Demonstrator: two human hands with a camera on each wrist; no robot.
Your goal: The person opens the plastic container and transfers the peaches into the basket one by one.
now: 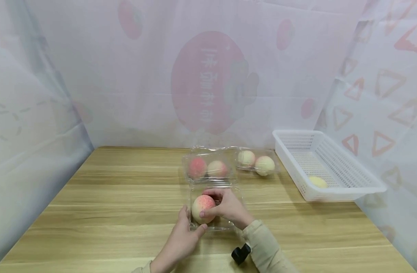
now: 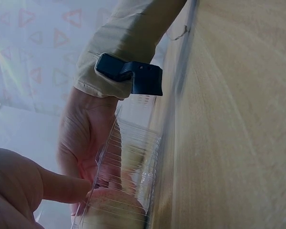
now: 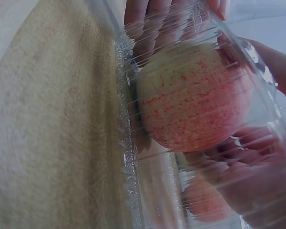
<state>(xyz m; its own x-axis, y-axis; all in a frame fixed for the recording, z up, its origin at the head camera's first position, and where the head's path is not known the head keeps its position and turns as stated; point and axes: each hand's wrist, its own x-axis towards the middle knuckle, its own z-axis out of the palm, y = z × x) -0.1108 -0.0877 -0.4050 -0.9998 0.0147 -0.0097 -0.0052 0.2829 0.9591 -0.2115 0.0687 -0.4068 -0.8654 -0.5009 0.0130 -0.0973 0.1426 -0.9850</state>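
A round pink-and-cream peach point(image 1: 203, 209) sits in or just over a clear plastic container point(image 1: 220, 228) at the front middle of the table. My right hand point(image 1: 230, 208) grips the peach from the right, thumb on the near side and fingers on the far side. At the container's near left corner, my left hand point(image 1: 182, 237) holds it, thumb at the front edge and fingers along the left wall. Through the ribbed wall in the right wrist view, the peach point(image 3: 193, 95) shows between the right thumb and fingers.
Behind, two peaches point(image 1: 208, 169) lie in adjoining clear plastic; whether it is the same container I cannot tell. Another clear pack point(image 1: 256, 161) with two paler peaches is farther right. A white perforated basket point(image 1: 345, 193) stands at the right, with one yellowish round thing point(image 1: 318, 182) in it.
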